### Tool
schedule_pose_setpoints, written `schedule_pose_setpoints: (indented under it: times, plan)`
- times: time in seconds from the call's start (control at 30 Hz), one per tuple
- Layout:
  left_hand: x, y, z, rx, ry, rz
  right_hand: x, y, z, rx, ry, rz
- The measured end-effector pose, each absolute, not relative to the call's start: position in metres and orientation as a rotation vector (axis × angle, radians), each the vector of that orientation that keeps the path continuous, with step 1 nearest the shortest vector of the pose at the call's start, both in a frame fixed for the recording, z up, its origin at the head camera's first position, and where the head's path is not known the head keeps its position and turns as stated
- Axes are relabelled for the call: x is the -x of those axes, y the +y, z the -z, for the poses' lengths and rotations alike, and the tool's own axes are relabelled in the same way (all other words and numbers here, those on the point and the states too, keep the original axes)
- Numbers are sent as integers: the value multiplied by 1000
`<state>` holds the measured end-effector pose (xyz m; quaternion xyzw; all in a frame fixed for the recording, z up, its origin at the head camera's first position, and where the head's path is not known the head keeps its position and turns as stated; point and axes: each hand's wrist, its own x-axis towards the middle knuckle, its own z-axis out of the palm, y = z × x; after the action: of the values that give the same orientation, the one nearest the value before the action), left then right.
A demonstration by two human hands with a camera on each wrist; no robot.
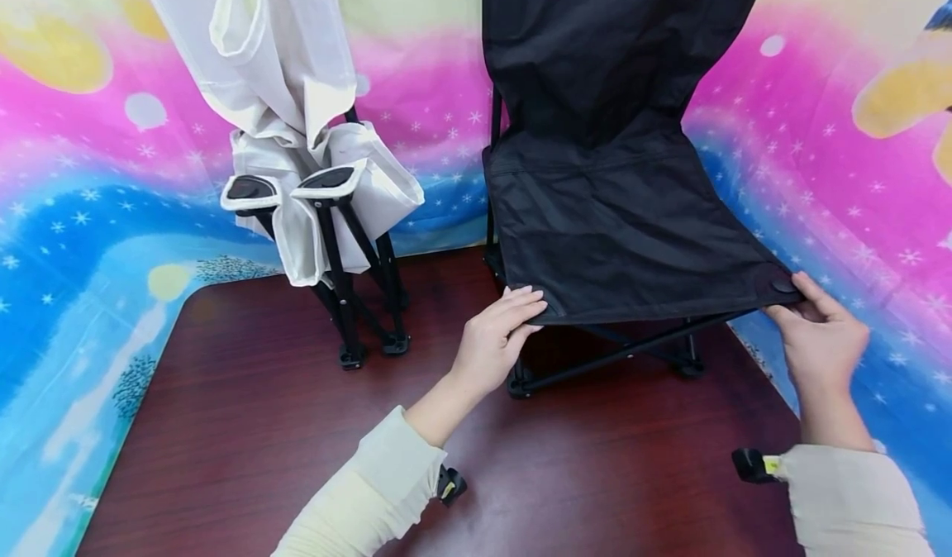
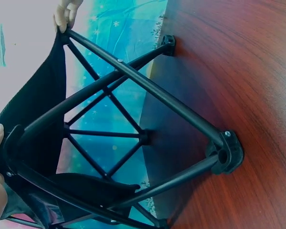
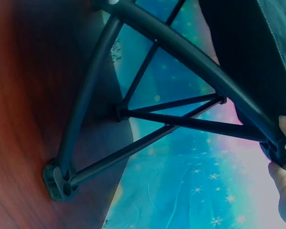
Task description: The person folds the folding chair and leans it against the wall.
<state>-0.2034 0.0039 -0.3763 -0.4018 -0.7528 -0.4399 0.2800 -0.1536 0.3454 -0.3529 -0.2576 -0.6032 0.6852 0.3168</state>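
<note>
Going left to right with the black chair (image 1: 617, 218) as landmark: on its left we had a white chair (image 1: 316, 45), legs bunched together, cloth sagging, neither hand on it. At the black chair's near left seat corner we saw the left hand (image 1: 494, 338) pinching the fabric edge between fingers and thumb. The black chair itself stood on the table, backrest up, seat spread, crossed legs (image 2: 176, 106) splayed below. At its near right seat corner the right hand (image 1: 825, 346) had the same sort of grip, thumb and finger closed on the corner. We judged the step as work on the black chair's frame by its front corners, with the chair looking mostly or fully opened out; opening versus folding we couldn't tell from this moment. Next move, we reckoned, called for both corners to be worked evenly, apart to spread or together to fold, fingers kept clear of the leg joints. Surface: the table (image 1: 260, 425) was dark reddish-brown with wood grain, running left of the black chair and in front of it, glossy there. Room: a printed backdrop (image 1: 439, 86) ran left of, behind and right of the black chair, pink above blue, with snowflakes; we saw nothing of the room past it.
</note>
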Motion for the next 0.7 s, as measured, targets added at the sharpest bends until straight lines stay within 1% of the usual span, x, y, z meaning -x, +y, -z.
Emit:
schedule_pose_setpoints:
  times: [0.27, 0.7]
  plan:
    - [203, 5, 369, 1077, -2018, 1199, 159, 343, 341, 715, -1513, -1871]
    - [203, 7, 365, 1052, -2003, 1227, 159, 338, 329, 869, -1735, -1713]
